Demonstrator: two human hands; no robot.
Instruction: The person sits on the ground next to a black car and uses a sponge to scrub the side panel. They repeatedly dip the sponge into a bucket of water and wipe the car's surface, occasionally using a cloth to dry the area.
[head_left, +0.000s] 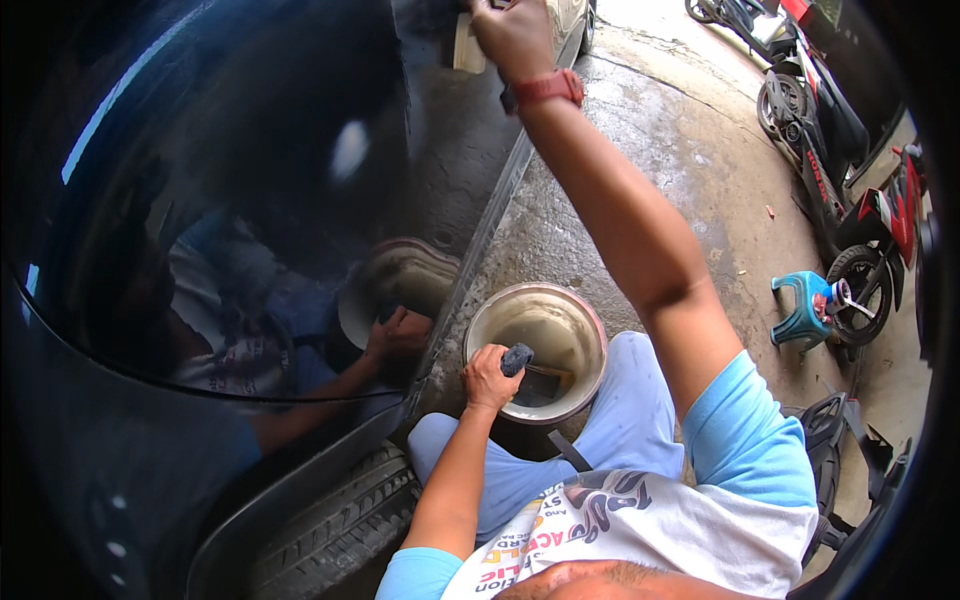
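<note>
My left hand (491, 376) grips a dark grey sponge (517, 360) over the near left rim of a round, off-white bucket (536, 294). Some liquid and a yellowish-edged object (556, 381) show at the bucket's bottom. My right hand (513, 34), with a red watch (546, 88) on the wrist, is stretched far forward beside the glossy dark car panel (285, 172). Its fingers are curled at a pale tan block (469, 49) against the panel. The picture's top edge cuts off part of this hand, and the hand is slightly blurred.
A car tyre (345, 517) sits under the wheel arch at lower left. Parked motorcycles (862, 247) line the right side. Near them, a teal plastic stool (799, 307) has a can (836, 295) at its edge. The concrete floor (637, 127) is wet along the car.
</note>
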